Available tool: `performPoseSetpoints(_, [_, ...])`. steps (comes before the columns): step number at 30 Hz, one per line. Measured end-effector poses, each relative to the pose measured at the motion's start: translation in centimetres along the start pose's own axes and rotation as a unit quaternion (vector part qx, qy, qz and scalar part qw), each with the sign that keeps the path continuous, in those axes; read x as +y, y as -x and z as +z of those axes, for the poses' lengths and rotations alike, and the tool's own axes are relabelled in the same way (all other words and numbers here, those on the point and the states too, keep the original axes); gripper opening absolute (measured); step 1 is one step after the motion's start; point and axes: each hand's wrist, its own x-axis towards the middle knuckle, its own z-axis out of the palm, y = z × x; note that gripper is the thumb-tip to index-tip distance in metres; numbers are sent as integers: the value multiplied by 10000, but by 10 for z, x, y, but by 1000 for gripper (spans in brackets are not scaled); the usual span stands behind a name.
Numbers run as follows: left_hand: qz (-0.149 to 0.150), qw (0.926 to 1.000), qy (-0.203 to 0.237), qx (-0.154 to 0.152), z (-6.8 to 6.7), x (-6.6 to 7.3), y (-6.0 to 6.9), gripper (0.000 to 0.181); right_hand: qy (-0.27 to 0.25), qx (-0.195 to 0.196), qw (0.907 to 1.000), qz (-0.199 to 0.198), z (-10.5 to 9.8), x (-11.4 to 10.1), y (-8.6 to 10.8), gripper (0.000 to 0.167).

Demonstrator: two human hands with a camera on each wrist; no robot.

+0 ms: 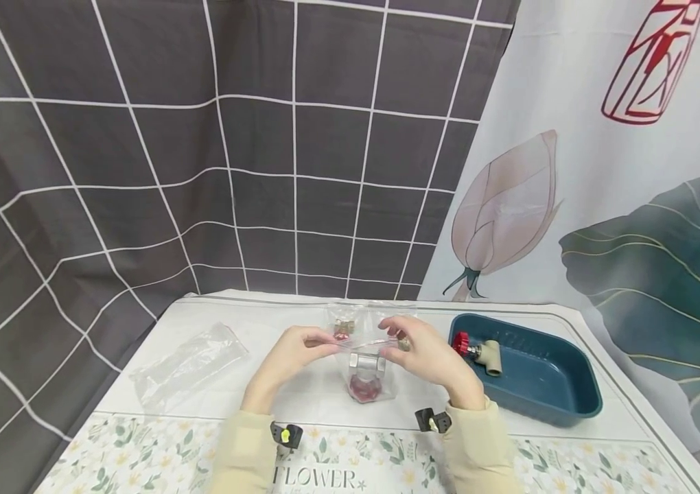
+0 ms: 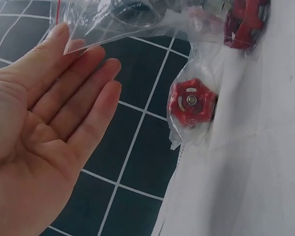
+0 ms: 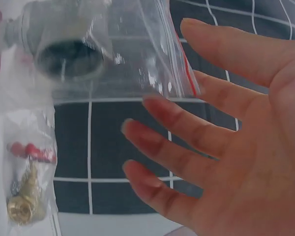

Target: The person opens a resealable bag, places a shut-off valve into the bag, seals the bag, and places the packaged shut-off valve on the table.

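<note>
Left grip [image 1: 296, 354], right grip [image 1: 427, 353], holding clear bag [image 3: 132, 54], valve [image 1: 366, 387] inside

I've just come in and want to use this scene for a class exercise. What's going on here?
A person's left hand pinches one end of a clear zip bag's top edge; the right hand is at the other end, its grip unclear. Inside is a metal valve with a red handwheel. More bagged fittings lie behind it. A loose plastic bag lies to the left; a blue tray on the right holds a red-handled beige valve.
</note>
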Motion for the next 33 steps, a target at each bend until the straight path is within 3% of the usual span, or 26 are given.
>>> performPoseSetpoints(8, [164, 9995, -260, 83, -1, 5, -3, 14, 803, 404, 9958, -166, 11, -20, -14, 41])
performPoseSetpoints(12, [217, 9994, -267, 79, 2, 8, -5, 13, 1291, 275, 9912, -52, 17, -33, -23, 35])
performPoseSetpoints(18, [351, 9990, -272, 62, 4, 8, -6, 13, 1300, -51, 9914, -136, 27, -43, -38, 22])
performPoseSetpoints(25, [243, 9992, -320, -80, 7, 9, -4, 13, 1391, -166, 9901, 12, 32, -45, -40, 9])
performPoseSetpoints(33, [334, 9982, -500, 88, 9, 9, -2, 11, 1365, -128, 9905, -96, 35, -43, -41, 6])
